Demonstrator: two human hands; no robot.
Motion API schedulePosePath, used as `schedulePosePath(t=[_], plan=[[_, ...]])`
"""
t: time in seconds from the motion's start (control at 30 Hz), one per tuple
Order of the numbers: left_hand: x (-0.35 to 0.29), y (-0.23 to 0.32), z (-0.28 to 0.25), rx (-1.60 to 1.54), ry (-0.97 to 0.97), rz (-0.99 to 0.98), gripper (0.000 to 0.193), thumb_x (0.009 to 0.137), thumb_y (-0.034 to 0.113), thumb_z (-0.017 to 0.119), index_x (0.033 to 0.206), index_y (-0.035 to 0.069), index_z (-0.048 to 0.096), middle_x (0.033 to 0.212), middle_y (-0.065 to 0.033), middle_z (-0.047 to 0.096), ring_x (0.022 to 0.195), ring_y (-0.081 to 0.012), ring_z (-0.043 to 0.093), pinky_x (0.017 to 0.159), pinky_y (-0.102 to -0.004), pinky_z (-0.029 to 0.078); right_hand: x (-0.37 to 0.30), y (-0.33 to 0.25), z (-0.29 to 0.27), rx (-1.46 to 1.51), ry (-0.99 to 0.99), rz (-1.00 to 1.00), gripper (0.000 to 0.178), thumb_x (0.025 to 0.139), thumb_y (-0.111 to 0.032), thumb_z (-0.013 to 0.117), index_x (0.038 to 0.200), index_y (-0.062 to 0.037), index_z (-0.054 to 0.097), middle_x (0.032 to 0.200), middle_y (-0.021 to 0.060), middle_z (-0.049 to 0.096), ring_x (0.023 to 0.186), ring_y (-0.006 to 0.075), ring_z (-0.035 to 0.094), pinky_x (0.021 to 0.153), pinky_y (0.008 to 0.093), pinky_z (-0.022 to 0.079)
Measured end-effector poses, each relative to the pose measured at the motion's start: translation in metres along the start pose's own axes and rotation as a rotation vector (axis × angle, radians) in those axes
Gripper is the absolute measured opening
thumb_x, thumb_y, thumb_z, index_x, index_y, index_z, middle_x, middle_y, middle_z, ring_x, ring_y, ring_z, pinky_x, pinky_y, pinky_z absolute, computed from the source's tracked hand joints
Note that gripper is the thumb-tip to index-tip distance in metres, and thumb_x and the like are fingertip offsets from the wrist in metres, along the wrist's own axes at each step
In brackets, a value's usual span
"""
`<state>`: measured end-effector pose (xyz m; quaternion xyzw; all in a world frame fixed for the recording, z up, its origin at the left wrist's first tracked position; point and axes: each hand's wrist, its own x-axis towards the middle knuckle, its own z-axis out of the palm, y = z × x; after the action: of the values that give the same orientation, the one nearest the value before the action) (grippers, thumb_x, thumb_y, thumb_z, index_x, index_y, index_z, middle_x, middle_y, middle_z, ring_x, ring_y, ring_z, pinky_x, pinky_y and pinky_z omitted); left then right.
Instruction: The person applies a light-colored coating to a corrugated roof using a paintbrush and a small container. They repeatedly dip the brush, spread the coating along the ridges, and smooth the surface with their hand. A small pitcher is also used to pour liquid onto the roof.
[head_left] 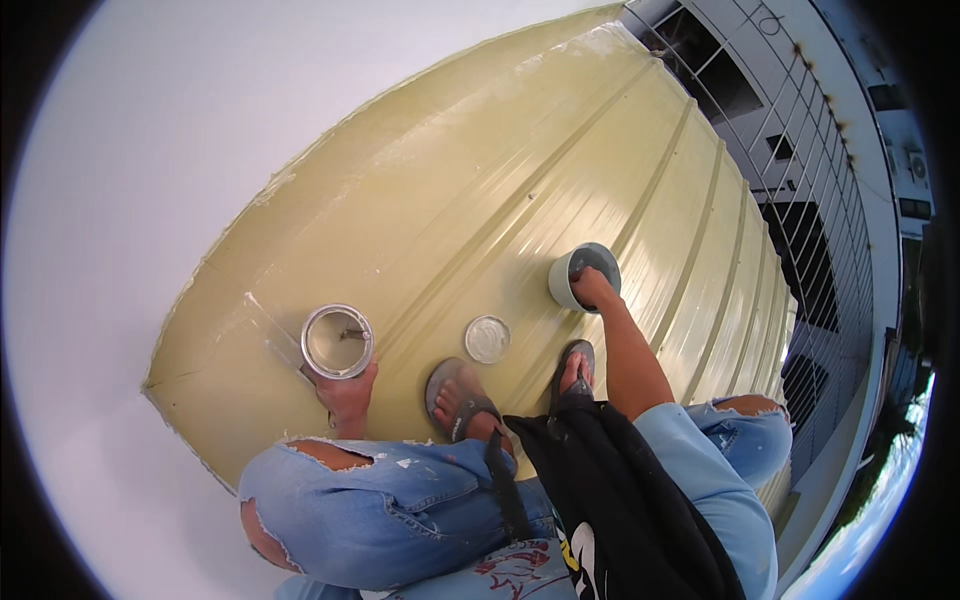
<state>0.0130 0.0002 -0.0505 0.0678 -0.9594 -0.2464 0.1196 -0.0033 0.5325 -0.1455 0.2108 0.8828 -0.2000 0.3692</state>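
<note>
My left hand [345, 397] is wrapped round the lower side of an open metal paint can [309, 345], whose mouth faces up. Pale cream paint coats its inside, and a small dark thing I cannot make out shows by the inner wall. On the right, a pale grey bucket [558, 284] leans with its grey inside showing. My right hand [592, 288] reaches into its mouth with the fingers curled; what they hold is hidden. Between the two containers, a round lid smeared with pale paint [488, 339] lies flat near my feet.
I squat on a sloping, ribbed cream-yellow metal roof sheet [480, 190]. My sandalled left foot [463, 402] and right foot [575, 370] stand on it. A white wall [130, 200] borders its left edge. Beyond its right edge runs a wire grid [810, 170] with dark openings behind.
</note>
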Motion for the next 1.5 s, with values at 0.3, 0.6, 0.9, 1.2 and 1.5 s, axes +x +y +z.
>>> schedulePosePath(t=[0.3,0.6,0.9,1.2,1.5], plan=[[0.019,0.042,-0.017,-0.168,-0.002,-0.068,0.107,0.063,0.028,0.097,0.149,-0.001,0.041,0.128,-0.0217,0.066,0.111,-0.0401,0.070,0.093,-0.0470,0.059,0.001,0.016,-0.031,0.229,0.243,0.380,0.037,0.092,-0.044,0.074,0.096,-0.0089,0.082,0.090,0.0191,0.079,0.093,0.0373,0.077,0.084,0.0477,0.060],[0.019,0.051,-0.021,-0.147,-0.023,-0.027,0.111,0.064,0.029,0.099,0.152,0.000,0.038,0.131,-0.0197,0.066,0.114,-0.0361,0.071,0.096,-0.0431,0.059,-0.023,0.016,-0.043,0.367,0.205,0.432,0.036,0.086,-0.035,0.081,0.083,0.0010,0.076,0.071,0.0143,0.074,0.071,0.0276,0.076,0.071,0.0413,0.060],[0.020,0.061,-0.020,-0.219,-0.018,-0.008,0.112,0.063,0.028,0.099,0.152,-0.001,0.038,0.132,-0.0201,0.065,0.115,-0.0363,0.070,0.096,-0.0440,0.059,-0.048,0.005,-0.073,0.082,0.638,0.452,0.031,0.091,-0.031,0.065,0.109,-0.0092,0.078,0.112,0.0154,0.078,0.103,0.0368,0.074,0.088,0.0498,0.058],[0.025,0.066,-0.014,-0.255,-0.013,-0.014,0.113,0.061,0.028,0.100,0.152,-0.002,0.038,0.133,-0.0205,0.064,0.116,-0.0366,0.069,0.097,-0.0448,0.059,-0.021,-0.081,-0.090,0.282,0.856,0.111,0.036,0.100,-0.039,0.065,0.112,-0.0068,0.076,0.101,0.0107,0.078,0.094,0.0321,0.073,0.084,0.0454,0.056],[0.037,0.051,-0.025,-0.159,0.039,0.103,0.114,0.060,0.027,0.101,0.151,-0.002,0.039,0.134,-0.0209,0.063,0.118,-0.0368,0.068,0.097,-0.0457,0.058,-0.005,-0.359,-0.035,0.304,0.605,-0.956,0.067,0.100,-0.025,0.070,0.161,-0.0214,0.044,0.140,0.0134,0.062,0.118,0.0326,0.065,0.097,0.0445,0.056]])
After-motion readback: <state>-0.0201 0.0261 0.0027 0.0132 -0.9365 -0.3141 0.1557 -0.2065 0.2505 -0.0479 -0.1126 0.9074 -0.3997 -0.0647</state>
